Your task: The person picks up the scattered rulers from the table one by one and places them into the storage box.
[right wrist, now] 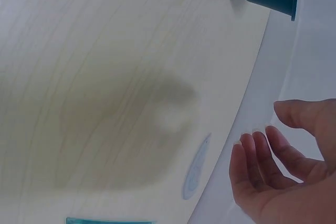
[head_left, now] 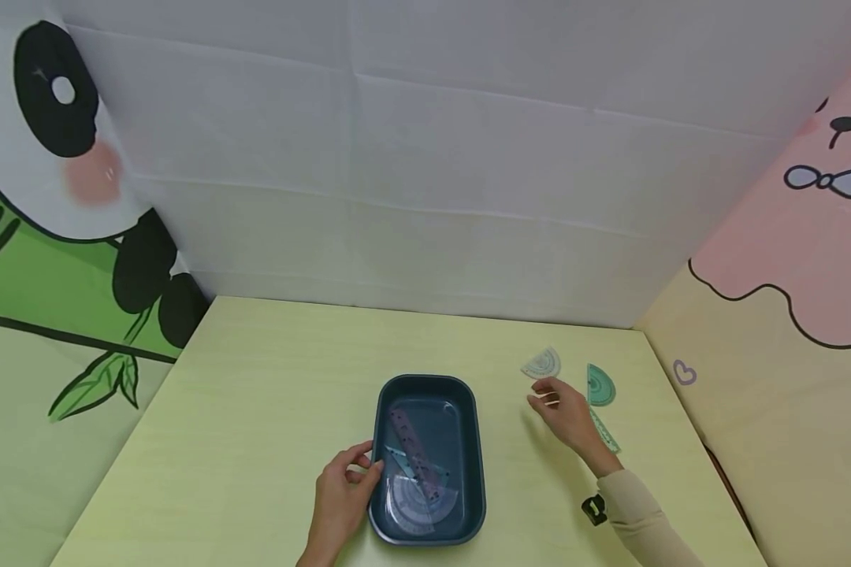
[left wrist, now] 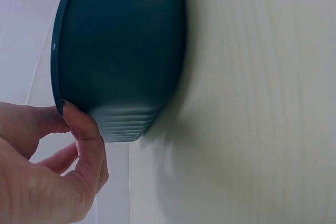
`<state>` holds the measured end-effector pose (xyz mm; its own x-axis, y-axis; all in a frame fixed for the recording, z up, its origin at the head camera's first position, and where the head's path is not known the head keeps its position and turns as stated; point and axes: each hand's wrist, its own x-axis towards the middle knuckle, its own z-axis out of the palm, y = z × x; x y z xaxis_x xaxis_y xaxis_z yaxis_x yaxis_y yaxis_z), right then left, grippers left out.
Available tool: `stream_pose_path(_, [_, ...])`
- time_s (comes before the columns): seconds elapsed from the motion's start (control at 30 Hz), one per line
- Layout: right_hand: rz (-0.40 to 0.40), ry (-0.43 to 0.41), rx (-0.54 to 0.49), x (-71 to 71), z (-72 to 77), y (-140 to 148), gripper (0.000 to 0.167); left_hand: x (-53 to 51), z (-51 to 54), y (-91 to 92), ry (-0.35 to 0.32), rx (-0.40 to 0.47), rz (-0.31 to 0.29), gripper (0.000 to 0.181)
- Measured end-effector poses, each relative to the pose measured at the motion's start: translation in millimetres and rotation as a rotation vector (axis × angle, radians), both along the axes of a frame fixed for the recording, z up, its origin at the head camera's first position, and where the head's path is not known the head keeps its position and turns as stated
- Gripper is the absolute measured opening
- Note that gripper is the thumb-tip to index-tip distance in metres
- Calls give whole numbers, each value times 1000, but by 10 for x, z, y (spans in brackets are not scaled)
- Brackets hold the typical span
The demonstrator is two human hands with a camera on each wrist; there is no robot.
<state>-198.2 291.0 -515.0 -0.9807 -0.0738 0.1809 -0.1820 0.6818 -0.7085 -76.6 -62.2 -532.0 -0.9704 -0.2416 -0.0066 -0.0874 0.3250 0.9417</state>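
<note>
A dark blue tray (head_left: 454, 437) stands on the table, and my left hand (head_left: 346, 490) pinches its left rim between thumb and fingers. Inside lie a purple ruler (head_left: 410, 442), a clear protractor (head_left: 406, 508) and a light blue piece (head_left: 399, 459) partly under the ruler. To the tray's right, my right hand (head_left: 571, 419) hovers above the table with thumb and fingers apart, holding nothing. Just beyond its fingertips is a pale clear protractor (head_left: 543, 364), also in the right wrist view (right wrist: 196, 174). A green protractor (head_left: 600, 386) lies right of this hand.
A green ruler-like strip (head_left: 605, 431) lies below the green protractor, partly hidden by the right wrist. The pale wood-grain table (head_left: 255, 409) meets a white cloth wall (head_left: 425, 260) at the back. Printed cartoon panels stand on both sides.
</note>
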Motion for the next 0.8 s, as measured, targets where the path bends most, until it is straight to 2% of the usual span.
stream_pose_path(0.4, [-40, -35, 21, 41, -33, 246, 22, -17, -12, -13, -23, 18, -14, 36])
stream_pose_path(0.53, [-47, -45, 21, 53, -38, 302, 23, -9, -1, -20, -11, 20, -24, 38])
stream_pose_path(0.8, [-57, -52, 35, 66, -109, 413, 24, -10, 9, -16, -17, 24, -15, 37])
